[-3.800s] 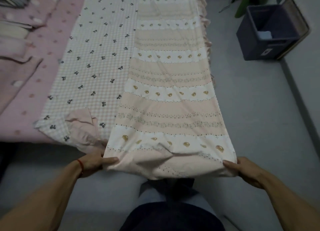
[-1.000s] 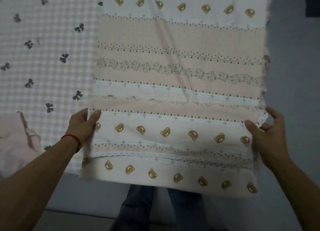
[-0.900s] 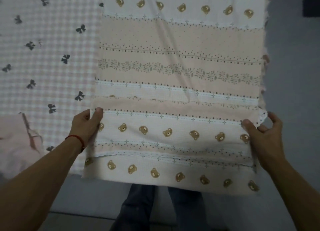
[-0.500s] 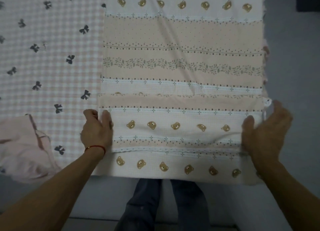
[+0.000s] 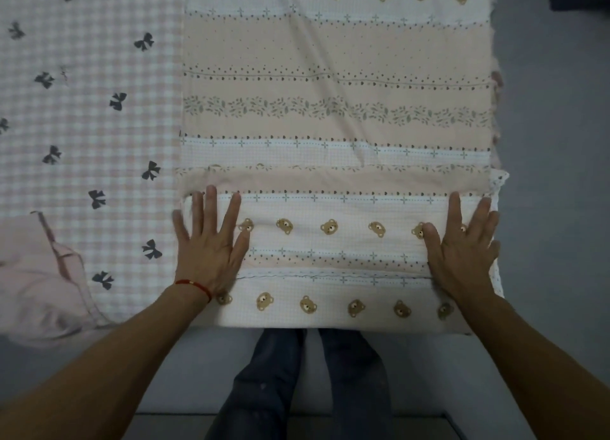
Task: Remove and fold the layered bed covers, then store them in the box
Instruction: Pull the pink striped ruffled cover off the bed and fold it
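Now both hands lie flat on the bear-print cover [image 5: 336, 109], which fills the centre and right of the frame on the bed, its near end folded back over itself just above the person's legs. The left hand [image 5: 209, 245] presses the fold's left end, fingers [image 5: 231, 213] straight and spread wide, holding nothing; the right hand [image 5: 462, 248] does the same at the right end, close to the lace-trimmed edge. A checked bow-print cover [image 5: 85, 109] lies beside it on the left, with a bunched pink cloth [image 5: 36, 274] at lower left. A dark corner at upper right may be the box; I cannot tell.

The fabric looks thin, soft and light, creasing readily, so it will likely sag and slide unless kept taut. Best hold, I judge, is a pinch at the two ends of the folded edge, through both layers together.
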Demonstrator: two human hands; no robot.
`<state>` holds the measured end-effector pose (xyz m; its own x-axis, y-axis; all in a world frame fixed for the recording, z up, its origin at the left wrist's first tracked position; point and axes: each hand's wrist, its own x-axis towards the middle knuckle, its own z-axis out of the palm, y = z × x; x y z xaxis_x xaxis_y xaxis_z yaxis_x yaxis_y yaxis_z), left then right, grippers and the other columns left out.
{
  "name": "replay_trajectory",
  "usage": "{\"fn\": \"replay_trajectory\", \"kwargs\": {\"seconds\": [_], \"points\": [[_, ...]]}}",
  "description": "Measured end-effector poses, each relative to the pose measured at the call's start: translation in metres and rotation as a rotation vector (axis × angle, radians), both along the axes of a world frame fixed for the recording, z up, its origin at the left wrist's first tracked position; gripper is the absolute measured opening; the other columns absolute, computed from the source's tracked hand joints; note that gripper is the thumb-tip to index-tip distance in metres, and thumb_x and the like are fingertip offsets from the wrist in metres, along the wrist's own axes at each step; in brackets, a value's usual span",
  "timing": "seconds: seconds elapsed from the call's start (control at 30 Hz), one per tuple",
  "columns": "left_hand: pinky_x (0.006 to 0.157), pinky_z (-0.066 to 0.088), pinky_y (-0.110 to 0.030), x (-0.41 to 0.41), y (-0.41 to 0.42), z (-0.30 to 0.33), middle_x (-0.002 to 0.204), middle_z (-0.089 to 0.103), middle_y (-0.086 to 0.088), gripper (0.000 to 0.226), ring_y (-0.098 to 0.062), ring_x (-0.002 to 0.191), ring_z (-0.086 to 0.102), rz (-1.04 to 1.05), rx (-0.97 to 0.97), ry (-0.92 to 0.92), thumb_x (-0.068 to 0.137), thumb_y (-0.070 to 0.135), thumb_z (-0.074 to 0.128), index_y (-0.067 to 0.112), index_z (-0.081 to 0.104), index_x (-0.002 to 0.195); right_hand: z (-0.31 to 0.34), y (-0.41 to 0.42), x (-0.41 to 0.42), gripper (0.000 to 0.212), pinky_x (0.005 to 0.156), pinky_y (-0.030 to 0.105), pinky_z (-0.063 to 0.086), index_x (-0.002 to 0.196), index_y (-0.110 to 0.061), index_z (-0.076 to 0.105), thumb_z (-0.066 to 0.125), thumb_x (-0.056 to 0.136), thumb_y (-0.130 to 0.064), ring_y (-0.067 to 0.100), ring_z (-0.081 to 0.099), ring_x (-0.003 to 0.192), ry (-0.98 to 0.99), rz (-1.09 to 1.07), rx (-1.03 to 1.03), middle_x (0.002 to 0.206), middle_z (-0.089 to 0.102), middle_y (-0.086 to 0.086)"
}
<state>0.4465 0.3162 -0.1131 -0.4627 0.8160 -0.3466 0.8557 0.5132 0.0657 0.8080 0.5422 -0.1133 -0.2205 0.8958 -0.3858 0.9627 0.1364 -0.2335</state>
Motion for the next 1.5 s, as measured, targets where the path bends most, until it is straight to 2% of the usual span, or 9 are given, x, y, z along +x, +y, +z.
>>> {"fn": "replay_trajectory", "kwargs": {"seconds": [0.2,0.4,0.47,0.57,0.87,1.0,1.07,1.23,1.5], "points": [[0.120,0.016,-0.062,0.010,-0.059,0.024,0.167,0.005,-0.014,0.064,-0.035,0.154,0.006,0.150,-0.012,-0.038,0.103,0.047,0.023,0.023,0.011,0.161,0.015,-0.045,0.044,0.075,0.110,0.076,0.021,0.162,-0.026,0.007,0.024,0.099,-0.061,0.043,0.007,0.153,-0.066,0.028,0.026,0.168,0.000,0.019],[0.111,0.014,-0.075,0.053,-0.094,0.039,0.167,0.001,-0.018,0.106,-0.045,0.152,0.003,-0.325,-0.159,-0.056,0.076,0.068,0.059,0.020,0.017,0.160,0.036,-0.099,0.044,0.096,0.116,0.075,0.006,0.158,-0.018,0.029,0.050,0.083,-0.075,0.045,0.009,0.154,-0.128,0.677,0.122,0.167,0.012,0.022],[0.109,0.013,-0.078,0.056,-0.088,0.033,0.167,-0.004,-0.018,0.115,-0.046,0.152,-0.001,-0.294,-0.218,-0.031,0.070,0.041,0.077,0.020,0.011,0.161,0.030,-0.100,0.037,0.111,0.114,0.076,0.007,0.159,-0.018,0.025,0.066,0.072,-0.073,0.046,0.007,0.154,-0.175,0.716,0.109,0.167,0.009,0.023],[0.107,0.019,-0.077,0.053,-0.086,0.030,0.167,-0.003,-0.016,0.106,-0.046,0.152,0.000,-0.255,-0.171,0.000,0.076,-0.002,0.067,0.022,0.009,0.161,0.027,-0.093,0.036,0.121,0.110,0.078,0.014,0.161,-0.021,0.016,0.083,0.065,-0.052,0.044,0.001,0.154,-0.236,0.714,0.029,0.168,0.000,0.020],[0.110,0.039,-0.060,0.014,-0.087,0.058,0.168,0.004,0.002,0.088,-0.032,0.154,0.008,-0.237,-0.181,-0.201,0.087,-0.014,0.043,0.031,0.021,0.159,0.058,-0.049,0.058,0.104,0.102,0.058,0.050,0.160,-0.026,0.017,0.074,0.078,0.004,0.032,0.023,0.153,-0.120,0.780,-0.122,0.169,0.014,0.005],[0.107,0.047,-0.042,-0.009,-0.072,0.084,0.144,0.056,-0.010,0.043,-0.033,0.134,0.051,-0.001,-0.061,-0.366,0.091,-0.003,0.061,0.014,0.067,0.130,0.100,-0.023,0.053,0.066,0.117,0.036,0.036,0.154,-0.034,0.035,0.064,0.096,-0.021,0.021,0.035,0.148,-0.156,0.760,-0.194,0.161,0.034,-0.007],[0.096,0.049,-0.039,-0.023,-0.060,0.108,0.122,0.069,-0.016,0.028,-0.034,0.112,0.064,0.110,-0.008,-0.401,0.094,0.004,0.057,0.007,0.072,0.117,0.125,-0.009,0.046,0.039,0.108,0.034,0.042,0.139,-0.037,0.053,0.054,0.102,-0.028,0.019,0.051,0.131,-0.152,0.749,-0.199,0.142,0.054,-0.013],[0.062,0.046,-0.033,-0.054,-0.013,0.167,0.076,0.063,0.002,0.038,-0.018,0.069,0.058,0.094,0.072,-0.430,0.095,0.001,0.052,0.033,0.054,0.075,0.156,0.044,0.025,0.038,0.072,0.037,0.054,0.118,-0.030,0.066,0.070,0.084,-0.015,0.027,0.070,0.098,-0.146,0.680,-0.097,0.114,0.073,-0.001],[0.064,0.046,-0.029,-0.109,0.072,0.202,0.087,0.066,0.004,0.023,-0.010,0.079,0.058,0.312,0.484,-0.339,0.101,0.008,0.048,0.024,0.065,0.103,0.211,0.159,-0.047,0.008,0.055,0.036,0.051,0.081,-0.020,0.061,0.068,0.083,-0.018,0.031,0.061,0.065,0.015,0.464,0.277,0.075,0.067,0.004]]}}
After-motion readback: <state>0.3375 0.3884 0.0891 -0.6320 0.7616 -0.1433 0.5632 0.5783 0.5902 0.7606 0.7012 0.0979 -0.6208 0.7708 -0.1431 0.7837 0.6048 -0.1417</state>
